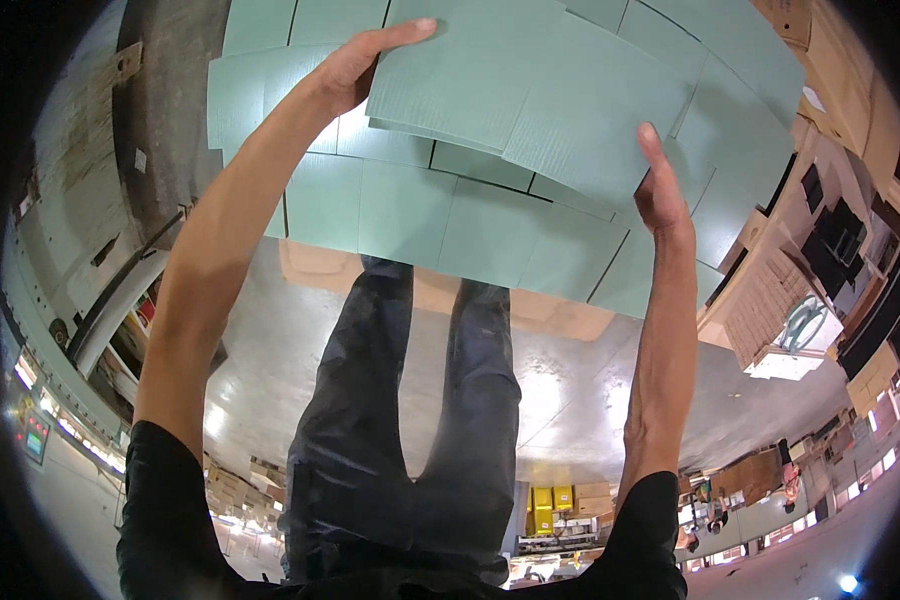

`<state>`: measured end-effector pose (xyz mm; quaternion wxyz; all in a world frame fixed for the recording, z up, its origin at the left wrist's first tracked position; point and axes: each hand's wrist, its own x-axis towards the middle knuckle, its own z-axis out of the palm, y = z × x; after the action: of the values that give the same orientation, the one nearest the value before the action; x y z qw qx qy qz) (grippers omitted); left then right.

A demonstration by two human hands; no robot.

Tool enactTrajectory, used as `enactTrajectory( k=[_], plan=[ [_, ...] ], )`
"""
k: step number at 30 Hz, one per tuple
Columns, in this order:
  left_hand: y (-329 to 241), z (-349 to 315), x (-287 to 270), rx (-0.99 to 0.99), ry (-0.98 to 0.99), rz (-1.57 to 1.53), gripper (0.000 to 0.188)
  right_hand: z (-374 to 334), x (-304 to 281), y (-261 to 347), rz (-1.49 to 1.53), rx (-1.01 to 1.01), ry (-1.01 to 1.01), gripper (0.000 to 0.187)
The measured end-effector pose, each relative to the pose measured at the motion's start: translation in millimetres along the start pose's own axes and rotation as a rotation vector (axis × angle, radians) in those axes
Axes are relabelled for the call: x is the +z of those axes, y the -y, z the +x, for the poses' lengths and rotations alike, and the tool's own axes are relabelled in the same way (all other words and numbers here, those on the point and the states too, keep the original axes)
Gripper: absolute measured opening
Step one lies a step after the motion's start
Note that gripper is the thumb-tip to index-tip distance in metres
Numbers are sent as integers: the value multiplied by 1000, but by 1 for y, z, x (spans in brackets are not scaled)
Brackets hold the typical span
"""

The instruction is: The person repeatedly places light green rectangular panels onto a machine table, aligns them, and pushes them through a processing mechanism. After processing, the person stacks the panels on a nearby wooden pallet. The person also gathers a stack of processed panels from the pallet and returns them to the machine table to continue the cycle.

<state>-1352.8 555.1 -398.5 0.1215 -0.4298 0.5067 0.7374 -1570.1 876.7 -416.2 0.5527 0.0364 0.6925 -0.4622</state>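
Observation:
Pale green flat cardboard sheets (470,75) lie between my two hands, overlapping one another slightly out of line. My left hand (358,68) grips their left edge, its thumb stretched over the top and its fingers hidden beneath. At the opposite side, my right hand (664,195) closes on the right edge with its thumb pointing up; the other fingers are mostly out of sight. Under the held sheets spreads a layer of similar green sheets (400,210), laid side by side with narrow dark gaps.
Brown board (560,312) shows below the green layer's near edge, just in front of my legs. At the right stand cardboard pieces (770,310) and dark items (838,235). A curved machine edge (120,310) runs along the left. Yellow bins (543,510) and people appear farther off.

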Motion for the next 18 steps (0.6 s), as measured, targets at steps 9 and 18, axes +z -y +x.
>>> enactTrajectory(
  k=[9,18],
  plan=[
    [-1,-4,19,38,-5,-42,87,0,1,-16,60,-70,-9,108],
    [19,4,16,104,-13,-19,72,-11,19,-44,405,-129,-103,63]
  ],
)
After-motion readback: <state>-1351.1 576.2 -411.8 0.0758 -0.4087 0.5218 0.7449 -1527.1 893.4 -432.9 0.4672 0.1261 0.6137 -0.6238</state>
